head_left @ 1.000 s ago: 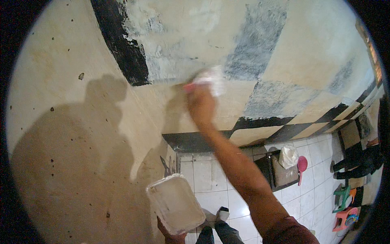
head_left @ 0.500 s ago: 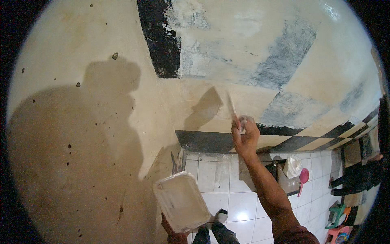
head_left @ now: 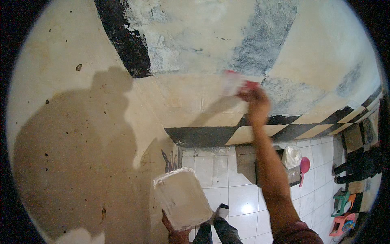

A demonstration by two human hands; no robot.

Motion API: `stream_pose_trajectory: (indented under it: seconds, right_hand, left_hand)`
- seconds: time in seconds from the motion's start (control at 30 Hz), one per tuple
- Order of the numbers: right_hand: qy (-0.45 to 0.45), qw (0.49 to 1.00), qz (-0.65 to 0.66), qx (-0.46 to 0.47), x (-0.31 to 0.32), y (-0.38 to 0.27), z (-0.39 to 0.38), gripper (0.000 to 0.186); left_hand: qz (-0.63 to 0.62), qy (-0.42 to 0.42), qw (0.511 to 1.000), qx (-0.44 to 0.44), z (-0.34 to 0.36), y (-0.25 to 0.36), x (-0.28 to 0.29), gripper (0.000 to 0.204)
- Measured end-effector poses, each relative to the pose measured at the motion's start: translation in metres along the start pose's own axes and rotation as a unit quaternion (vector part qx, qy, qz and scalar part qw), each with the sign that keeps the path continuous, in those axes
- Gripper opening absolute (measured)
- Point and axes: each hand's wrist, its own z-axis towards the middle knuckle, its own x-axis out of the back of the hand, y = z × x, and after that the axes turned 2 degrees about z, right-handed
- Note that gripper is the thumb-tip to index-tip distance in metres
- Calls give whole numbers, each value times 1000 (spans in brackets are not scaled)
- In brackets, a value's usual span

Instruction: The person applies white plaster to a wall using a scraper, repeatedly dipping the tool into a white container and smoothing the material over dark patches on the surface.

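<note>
My right hand (head_left: 256, 101) is raised to the wall with its fingers closed on a flat red-and-white scraper (head_left: 235, 83), blurred by motion. The scraper is at or close to the wall (head_left: 203, 99), over a cream patch below grey-white smears; I cannot tell whether it touches. At the lower left, my left hand (head_left: 177, 236) holds up a pale rectangular tray (head_left: 185, 199) from below. Whitish residue coats the tray's rim and inside. Most of the left hand's fingers are hidden behind the tray.
Black and cream checks run along the wall's lower part. A bare wall (head_left: 73, 134) with small pits stands close on my left. On the white tiled floor are a white bag (head_left: 291, 156), a pink dipper (head_left: 304, 166) and green and red stools. A person in dark clothes (head_left: 359, 166) is at far right.
My right hand has moved up and slightly right along the wall, and the scraper has turned from edge-on to show its flat face. The tray stays in my left hand.
</note>
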Motion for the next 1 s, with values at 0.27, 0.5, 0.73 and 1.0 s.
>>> stream_pose_trajectory:
  seconds: [0.27,0.5,0.73,1.0]
  right_hand:
    - [-129,961,222,-102,42,10,-46,20]
    - [-180,980,59,54,-122,-67,-80,19]
    - [-14,988,-150,-26,3,73,-37,20]
    - [-112,983,132,-69,43,84,-77,11]
  left_hand:
    - [457,-8,884,-100,-3,-6,47,59]
    - [291,12,955,-61,-10,9,8,58]
    - [-46,41,997,48,-6,3,3,59]
    - [310,13,950,-28,-16,-1,47,56]
